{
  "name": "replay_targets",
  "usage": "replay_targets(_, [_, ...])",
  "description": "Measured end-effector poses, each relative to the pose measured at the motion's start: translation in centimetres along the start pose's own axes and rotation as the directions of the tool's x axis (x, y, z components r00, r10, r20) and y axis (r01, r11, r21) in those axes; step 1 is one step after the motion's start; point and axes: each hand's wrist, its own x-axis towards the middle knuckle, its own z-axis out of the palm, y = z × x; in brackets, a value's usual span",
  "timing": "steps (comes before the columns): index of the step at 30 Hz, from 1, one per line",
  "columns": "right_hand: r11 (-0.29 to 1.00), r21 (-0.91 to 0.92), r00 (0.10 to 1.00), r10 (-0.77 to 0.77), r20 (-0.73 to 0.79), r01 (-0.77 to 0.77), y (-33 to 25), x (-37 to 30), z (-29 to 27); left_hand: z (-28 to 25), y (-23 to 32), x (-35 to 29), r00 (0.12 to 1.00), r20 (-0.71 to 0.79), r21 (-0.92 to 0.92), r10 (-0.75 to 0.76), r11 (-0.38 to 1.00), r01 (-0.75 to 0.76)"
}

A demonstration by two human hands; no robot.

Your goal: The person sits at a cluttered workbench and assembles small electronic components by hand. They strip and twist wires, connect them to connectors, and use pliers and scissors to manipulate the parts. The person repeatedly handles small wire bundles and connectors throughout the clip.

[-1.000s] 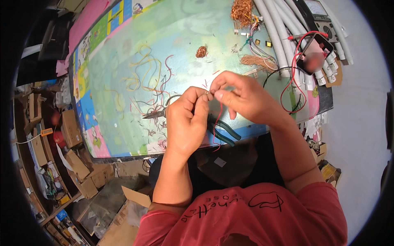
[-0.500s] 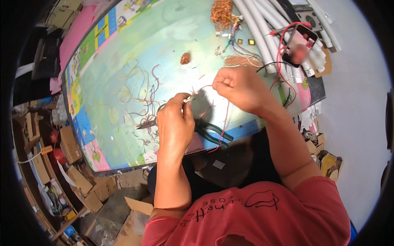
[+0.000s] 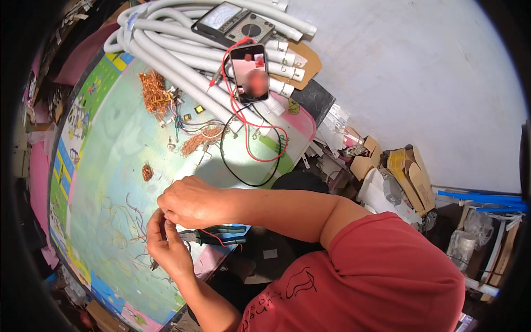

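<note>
My right hand is closed in a pinch, its fingertips against those of my left hand. From beneath the right hand a thin red wire trails over the pliers to the table's near edge. Both hands' fingers are pressed together; what the left fingers pinch is hidden. Pliers with dark green handles lie just right of the left hand. Partly under that hand are dark scissors. Thin yellow, red and dark wire scraps are strewn to the left.
Beyond the hands lie a small copper clump, copper wire bundles and red and black test leads. A phone rests on white tubes near an analog multimeter. Cardboard pieces are piled right of the table.
My view has swung right, so the table sits further left. My hands, apart before with red wire running from the right one, are now together at the fingertips.
</note>
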Motion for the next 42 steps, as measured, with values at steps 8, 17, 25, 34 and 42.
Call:
replay_targets(8, [0.903, 0.368, 0.948, 0.112, 0.298, -0.222, 0.0, 0.4, -0.4, -1.9, 1.1, 0.3, 0.998, -0.013, 0.327, 0.066, 0.943, -0.058])
replay_targets(17, [0.933, 0.35, 0.925, -0.06, 0.376, -0.082, 2.3, 0.4, -5.5, -9.0, 0.6, 1.3, 0.99, -0.056, 0.12, -0.13, 0.983, 0.135])
replay_targets(25, [0.986, 0.13, 0.99, -0.09, -0.107, 0.104, 3.5, 1.6, -3.0, -8.9, 4.2, 0.1, 0.888, 0.412, -0.041, -0.206, 0.969, 0.244])
replay_targets(34, [0.907, 0.404, 0.927, -0.043, 0.371, -0.12, -1.3, 0.1, -2.4, -12.5, -0.2, -0.2, 0.984, 0.173, -0.942, -0.029, 0.287, 0.174])
replay_targets(42, [0.959, 0.159, 0.687, -0.28, 0.671, 0.235, -4.2, -2.3, 4.5, -17.6, 7.4, -7.3, 0.972, -0.029, -0.996, -0.234, 0.088, -0.009])
